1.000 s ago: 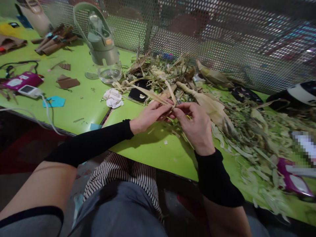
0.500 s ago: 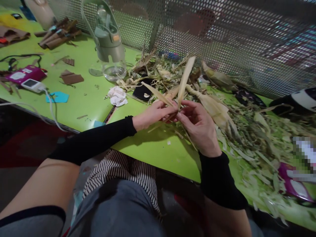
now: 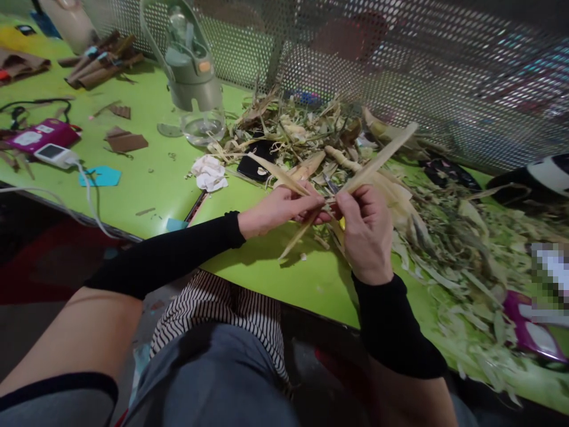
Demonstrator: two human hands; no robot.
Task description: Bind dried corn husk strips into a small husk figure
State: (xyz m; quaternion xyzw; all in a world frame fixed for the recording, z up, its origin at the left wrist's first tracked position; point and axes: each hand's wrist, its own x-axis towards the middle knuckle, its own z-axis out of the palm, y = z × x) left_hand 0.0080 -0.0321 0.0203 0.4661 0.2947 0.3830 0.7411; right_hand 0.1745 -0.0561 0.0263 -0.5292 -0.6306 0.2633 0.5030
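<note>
My left hand (image 3: 287,207) pinches pale dry strips of corn husk above the green table's front part. One strip (image 3: 276,171) sticks up to the left from its fingers, and another (image 3: 296,240) points down toward the table. Close beside it, my right hand (image 3: 367,231) is closed on a longer husk strip (image 3: 382,157) that slants up to the right. The strips meet between the fingertips of both hands, where the fingers hide the crossing. Behind the hands lies a black phone (image 3: 258,159) with husk scraps around it.
Husk pieces and shreds (image 3: 462,249) cover the right side of the table (image 3: 249,261). A large water bottle (image 3: 195,89) stands at the back, beside a crumpled tissue (image 3: 210,173). Purple boxes (image 3: 44,136), a white cable and brown rolls (image 3: 104,62) lie left. A perforated metal screen (image 3: 400,77) borders the back.
My right hand has moved slightly right and turned, and its husk strip has swung from near upright to slanting right. The strip below my left hand now shows more.
</note>
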